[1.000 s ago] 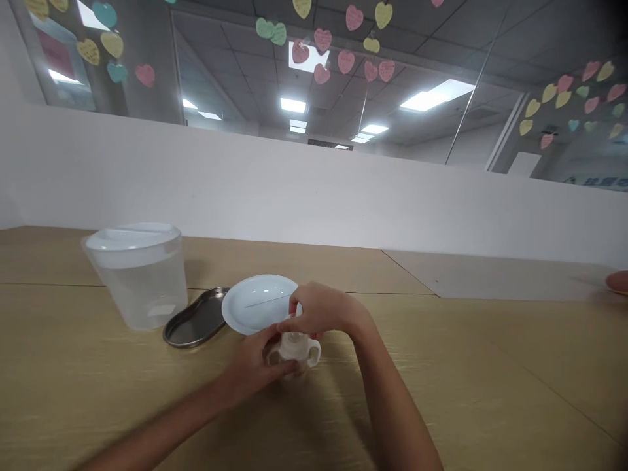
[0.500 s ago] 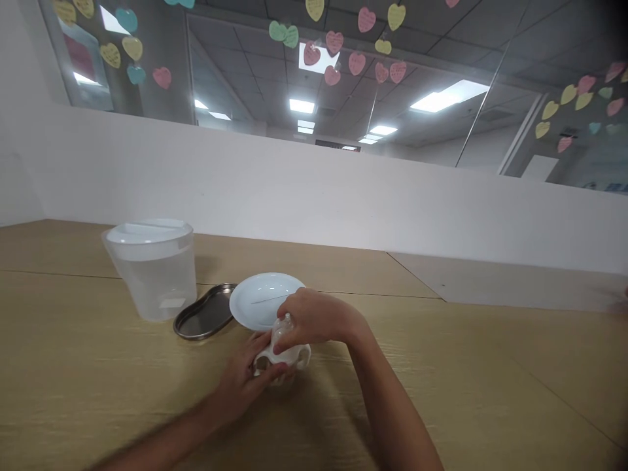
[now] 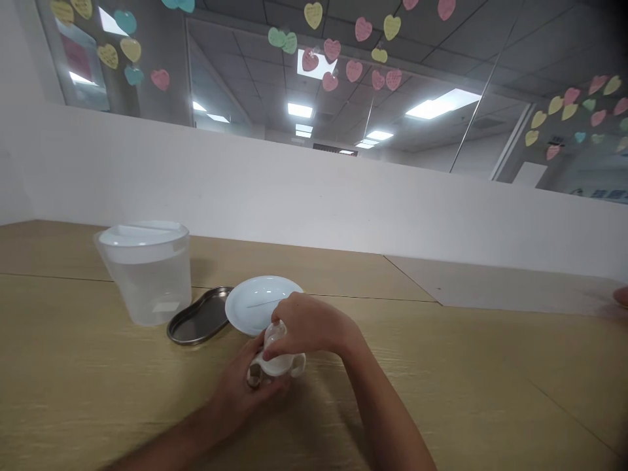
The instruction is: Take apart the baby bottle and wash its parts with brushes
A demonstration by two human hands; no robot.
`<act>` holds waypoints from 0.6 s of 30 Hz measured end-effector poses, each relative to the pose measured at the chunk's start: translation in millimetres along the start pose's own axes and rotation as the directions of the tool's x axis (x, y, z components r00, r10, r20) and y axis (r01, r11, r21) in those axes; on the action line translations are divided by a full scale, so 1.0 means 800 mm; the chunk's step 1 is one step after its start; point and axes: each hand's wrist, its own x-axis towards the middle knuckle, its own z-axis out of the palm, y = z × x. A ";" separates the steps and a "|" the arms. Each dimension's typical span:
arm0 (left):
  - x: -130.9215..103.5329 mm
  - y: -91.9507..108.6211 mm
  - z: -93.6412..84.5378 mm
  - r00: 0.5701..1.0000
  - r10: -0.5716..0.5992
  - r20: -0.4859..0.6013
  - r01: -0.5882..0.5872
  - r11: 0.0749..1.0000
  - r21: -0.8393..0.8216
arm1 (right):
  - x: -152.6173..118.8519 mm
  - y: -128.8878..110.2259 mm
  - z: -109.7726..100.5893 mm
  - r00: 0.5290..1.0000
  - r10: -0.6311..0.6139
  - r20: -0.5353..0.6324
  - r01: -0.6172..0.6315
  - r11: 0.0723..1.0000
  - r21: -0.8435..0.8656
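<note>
A small two-handled cup (image 3: 277,365) with white handles and a clear domed top (image 3: 275,332) is held low, in front of a white plate. My left hand (image 3: 238,386) wraps around the cup's left side and front, fingers closed on it. From above, my right hand (image 3: 311,324) curls over the domed top, thumb on the near side and fingers behind. Its fingertips are partly hidden. The white plate (image 3: 243,297) lies just beyond my hands, and a metal kidney dish (image 3: 200,319) is left of it, near its rim.
A translucent pitcher (image 3: 157,281) with a white lid stands at the left on the wooden table (image 3: 466,373). A white wall (image 3: 275,196) runs along the back, with glass and heart-shaped notes above. Part of another person's hand (image 3: 621,296) shows at the right edge.
The whole view has shifted slightly. My hands and the cup sit a little lower and further left in it. My right hand keeps hold of the domed top. Another person's hand shows more clearly.
</note>
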 end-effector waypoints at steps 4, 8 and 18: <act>0.001 0.005 0.001 0.999 -0.014 0.033 0.010 0.993 0.114 | 0.003 0.004 0.002 0.999 -0.037 0.016 0.037 0.999 -0.029; 0.003 0.010 -0.002 0.999 0.026 0.038 -0.031 0.990 0.140 | 0.006 0.008 0.003 0.999 -0.050 0.020 0.050 0.999 -0.014; 0.003 0.004 -0.003 0.997 0.068 0.041 -0.073 0.989 0.127 | 0.008 0.014 0.004 0.999 0.045 0.020 -0.047 0.989 0.143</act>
